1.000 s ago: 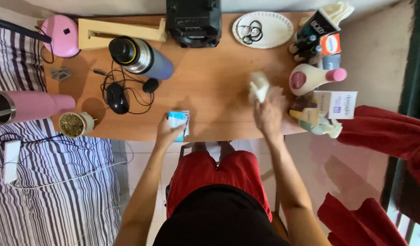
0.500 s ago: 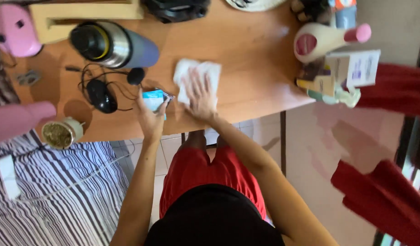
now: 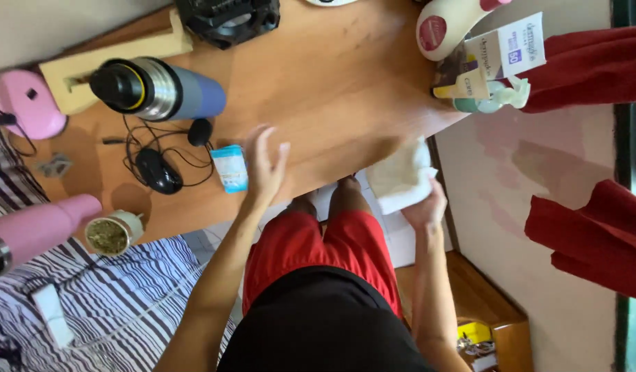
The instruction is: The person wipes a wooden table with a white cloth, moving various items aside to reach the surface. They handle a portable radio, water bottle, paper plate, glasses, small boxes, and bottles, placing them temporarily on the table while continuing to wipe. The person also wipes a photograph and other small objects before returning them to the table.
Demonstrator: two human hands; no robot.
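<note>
We hold a soft white cloth (image 3: 401, 180) bunched in our right hand (image 3: 424, 207), fingers curled around its lower edge, just off the tabletop's (image 3: 331, 89) near edge. It looks light and limp, so any fold offers a grip. Our left hand (image 3: 264, 167) hovers with fingers spread beside a small blue packet (image 3: 231, 168).

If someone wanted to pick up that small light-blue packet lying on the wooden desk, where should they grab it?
Probably across its two long edges, coming from above. The small light-blue packet lies flat on the wooden desk, narrow enough to pinch. The open left hand hovers just to its right, so that side is the nearest approach; the black mouse and its cables crowd the other side.
</note>
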